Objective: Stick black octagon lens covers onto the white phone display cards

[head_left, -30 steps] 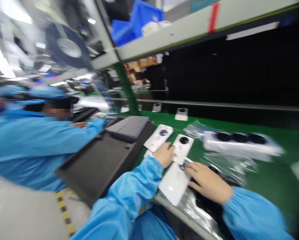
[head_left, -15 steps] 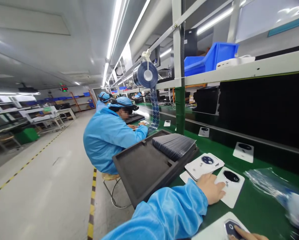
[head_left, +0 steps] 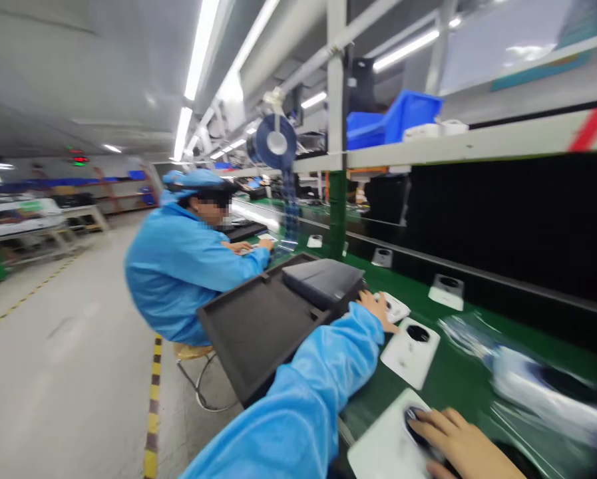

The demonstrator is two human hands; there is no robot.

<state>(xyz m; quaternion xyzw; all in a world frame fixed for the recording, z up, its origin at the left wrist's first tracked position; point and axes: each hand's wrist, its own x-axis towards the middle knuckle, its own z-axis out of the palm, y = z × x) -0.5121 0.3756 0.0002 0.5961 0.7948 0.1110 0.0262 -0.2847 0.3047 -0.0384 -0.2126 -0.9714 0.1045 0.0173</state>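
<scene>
Your left hand [head_left: 377, 310] lies palm down, fingers spread, just past the corner of the foam tray [head_left: 251, 329]. Its fingertips reach onto the far card [head_left: 395, 308], a white card partly hidden beneath them. No pinch shows. Your right hand [head_left: 460, 447] sits at the bottom edge of the view, fingers close together and laid over the dark oval [head_left: 414, 426] on the near card [head_left: 385, 444]. It is slightly blurred, and no pinch shows there either.

The middle card [head_left: 410, 352], white with a black oval, lies between your hands, touched by neither. All three cards lie flat on the green tabletop [head_left: 458, 392]. A blurred plastic bag [head_left: 542, 392] lies to the right of the middle card. A dark stack [head_left: 323, 283] rests in the far end of the foam tray, close to your left hand.

A co-worker [head_left: 183, 273] in a blue smock and cap sits on a stool [head_left: 193, 350] to your left. Their hands [head_left: 248, 247] rest farther along the tabletop, well apart from yours. Overhead, blue bins [head_left: 393, 123] stand on a shelf [head_left: 478, 143], and a reel [head_left: 275, 141] hangs beyond them.
</scene>
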